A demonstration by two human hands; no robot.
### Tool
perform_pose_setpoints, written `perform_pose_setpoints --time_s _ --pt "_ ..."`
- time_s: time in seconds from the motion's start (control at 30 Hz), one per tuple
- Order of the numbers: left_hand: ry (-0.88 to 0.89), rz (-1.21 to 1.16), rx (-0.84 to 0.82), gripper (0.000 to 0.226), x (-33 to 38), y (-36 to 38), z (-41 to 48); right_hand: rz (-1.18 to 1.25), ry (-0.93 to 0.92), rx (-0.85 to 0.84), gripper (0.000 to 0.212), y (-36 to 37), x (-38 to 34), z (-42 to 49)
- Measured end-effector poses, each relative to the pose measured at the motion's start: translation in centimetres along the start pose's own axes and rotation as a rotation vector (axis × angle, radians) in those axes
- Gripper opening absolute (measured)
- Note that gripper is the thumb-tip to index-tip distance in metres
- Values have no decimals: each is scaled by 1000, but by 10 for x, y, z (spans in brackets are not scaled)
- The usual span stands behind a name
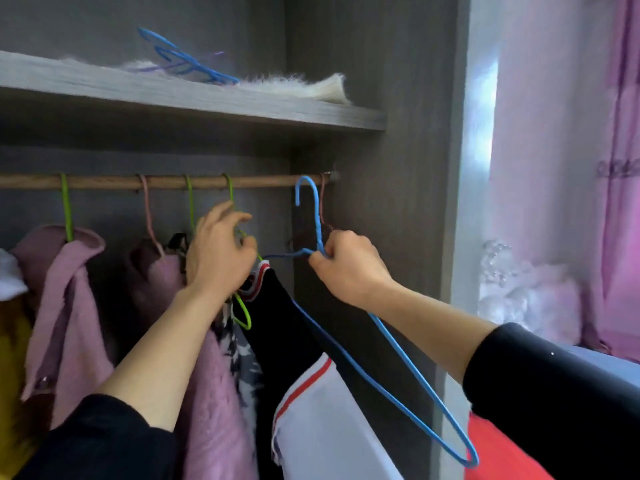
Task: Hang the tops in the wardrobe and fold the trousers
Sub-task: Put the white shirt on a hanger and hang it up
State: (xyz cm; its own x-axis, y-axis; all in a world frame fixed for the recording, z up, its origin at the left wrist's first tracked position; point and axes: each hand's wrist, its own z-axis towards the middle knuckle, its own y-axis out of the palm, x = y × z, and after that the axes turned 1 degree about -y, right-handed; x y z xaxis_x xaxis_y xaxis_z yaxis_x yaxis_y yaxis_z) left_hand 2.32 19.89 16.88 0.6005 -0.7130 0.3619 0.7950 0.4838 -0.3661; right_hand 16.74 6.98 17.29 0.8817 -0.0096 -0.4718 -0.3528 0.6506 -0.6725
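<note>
Grey wardrobe panels (pixel 381 81) framed the scene; nearest, the right hand (pixel 349 268) had its fingers clenched on a blue wire hanger (pixel 398 344) carrying the black, white and red top (pixel 311 393), hook raised toward the wooden rail (pixel 166 181), while the left hand (pixel 218 251) gripped a green hanger (pixel 242 310), seemingly clearing room.

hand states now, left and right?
Left hand: fingers closed around the green hanger by the black top.
Right hand: closed on the blue hanger neck, its hook at the rail.
</note>
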Motion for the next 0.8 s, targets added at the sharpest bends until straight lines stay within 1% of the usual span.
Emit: perform_pose_setpoints --time_s 0.13,0.23,0.33,0.4,0.5,0.57,0.67,0.73,0.8 --pt "16 -61 -13 32 49 5 -52 93 29 7 34 -39 33 -59" --pt "-14 -160 15 30 99 7 -105 157 34 14 37 -78 65 -113" --pt "-20 -275 25 33 156 12 -170 179 41 -1 37 -119 109 -177" --pt "-40 -329 -18 33 196 16 -213 191 72 -40 35 -146 143 -223" --pt "27 -367 -158 34 254 28 -269 192 182 -84 35 -185 200 -288" --pt "63 -376 -262 35 289 41 -304 164 301 -87 35 -208 240 -328" --pt "29 -401 -435 37 342 72 -355 169 485 -72 31 -241 299 -387" --pt "3 -410 -577 31 377 97 -391 151 568 -62 29 -261 331 -426" --pt "17 -413 -717 30 412 125 -425 90 640 -51 31 -282 361 -460"
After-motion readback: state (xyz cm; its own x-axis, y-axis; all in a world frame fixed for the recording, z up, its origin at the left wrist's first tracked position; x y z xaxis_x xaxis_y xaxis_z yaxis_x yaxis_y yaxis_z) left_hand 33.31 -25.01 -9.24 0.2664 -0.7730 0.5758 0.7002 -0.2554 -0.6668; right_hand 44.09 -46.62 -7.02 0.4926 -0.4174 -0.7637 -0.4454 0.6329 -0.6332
